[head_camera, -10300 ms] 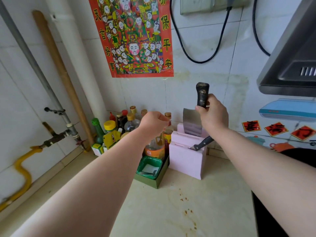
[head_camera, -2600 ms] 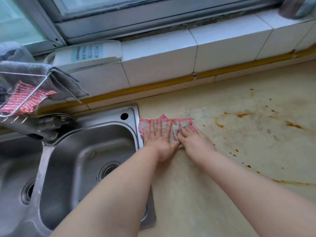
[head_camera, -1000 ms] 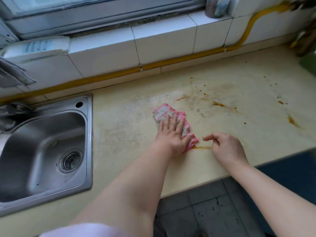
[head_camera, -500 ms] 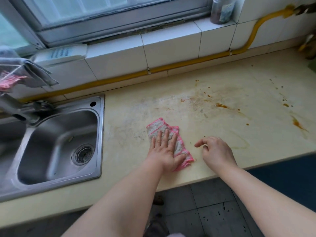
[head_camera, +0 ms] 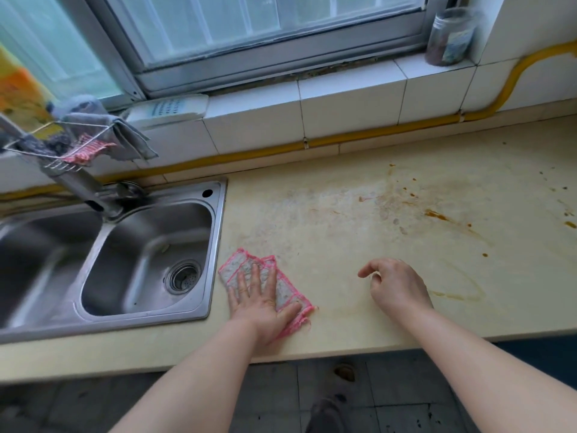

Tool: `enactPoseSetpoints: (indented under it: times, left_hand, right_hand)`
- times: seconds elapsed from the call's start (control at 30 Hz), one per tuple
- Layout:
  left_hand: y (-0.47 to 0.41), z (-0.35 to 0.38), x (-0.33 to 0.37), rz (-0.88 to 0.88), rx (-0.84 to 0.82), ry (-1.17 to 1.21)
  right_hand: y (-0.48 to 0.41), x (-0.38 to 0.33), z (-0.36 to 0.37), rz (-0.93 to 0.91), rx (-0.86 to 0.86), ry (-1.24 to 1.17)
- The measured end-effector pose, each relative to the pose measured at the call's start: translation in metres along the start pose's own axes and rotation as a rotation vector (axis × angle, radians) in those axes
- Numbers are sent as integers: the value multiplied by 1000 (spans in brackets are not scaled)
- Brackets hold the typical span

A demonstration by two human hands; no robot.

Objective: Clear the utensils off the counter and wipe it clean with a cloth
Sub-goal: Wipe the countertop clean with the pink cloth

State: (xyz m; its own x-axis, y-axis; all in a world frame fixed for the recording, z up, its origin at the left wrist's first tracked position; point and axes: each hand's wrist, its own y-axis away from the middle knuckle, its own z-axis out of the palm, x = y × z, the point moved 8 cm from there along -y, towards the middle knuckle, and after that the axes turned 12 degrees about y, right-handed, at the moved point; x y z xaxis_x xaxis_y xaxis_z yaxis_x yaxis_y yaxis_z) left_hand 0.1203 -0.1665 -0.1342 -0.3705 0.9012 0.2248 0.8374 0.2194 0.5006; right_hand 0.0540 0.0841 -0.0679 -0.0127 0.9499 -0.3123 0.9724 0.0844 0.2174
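A grey cloth with a pink edge [head_camera: 242, 266] lies flat on the cream counter [head_camera: 343, 220], just right of the sink rim. My left hand [head_camera: 260, 303] presses down on it with the fingers spread flat. To its right my right hand [head_camera: 395, 285] rests near the counter's front edge, fingers loosely curled, holding nothing. Orange-brown stains [head_camera: 437, 215] and smears mark the counter at the right and back. No utensils lie on the counter here.
A steel double sink [head_camera: 146, 254] with a tap [head_camera: 84, 189] fills the left. A wire rack with cloths [head_camera: 78, 145] hangs above it. A white soap dish [head_camera: 168, 109] and a jar [head_camera: 449, 35] stand on the tiled sill. A yellow pipe [head_camera: 343, 137] runs along the wall.
My left hand has slid the cloth leftward along the counter's front toward the sink. My right hand has stayed on the counter beside it, now farther from the cloth.
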Motion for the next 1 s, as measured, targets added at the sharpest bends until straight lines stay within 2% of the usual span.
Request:
enactPoseSetpoints:
  times: [0.33, 0.87, 1.0]
  left_hand:
    - [-96, -44, 54, 100, 26, -79]
    - [-208, -55, 266, 415, -58, -175]
    - [-217, -53, 292, 496, -53, -199]
  right_hand:
    - [-55, 30, -14, 61, 11, 4]
    - [-133, 69, -47, 186, 81, -39]
    - [-140, 70, -48, 235, 87, 6]
